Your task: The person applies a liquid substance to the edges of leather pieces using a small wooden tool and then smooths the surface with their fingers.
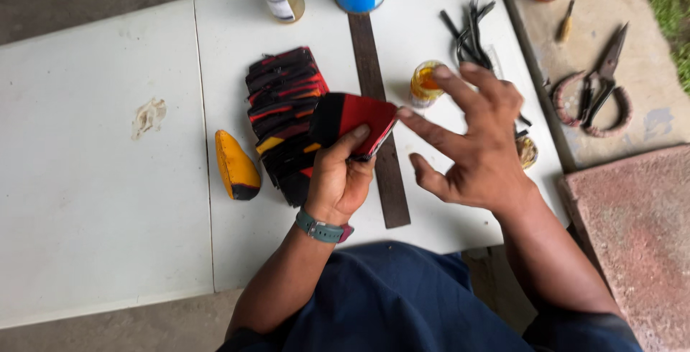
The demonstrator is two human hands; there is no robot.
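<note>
White counter [100, 201] carried everything. Nearest, the left hand [336, 179] gripped a red-and-black leather piece [356, 123] above a dark flat bar [381, 136]; the right hand [478, 140] hovered beside it, fingers spread, touching its corner. Beyond lay the stacked pieces [284, 111] and a small glue jar [425, 82].

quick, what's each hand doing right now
Left hand: closed on a red and black piece.
Right hand: open, fingers spread, holding nothing, index fingertip at the piece's edge.
</note>
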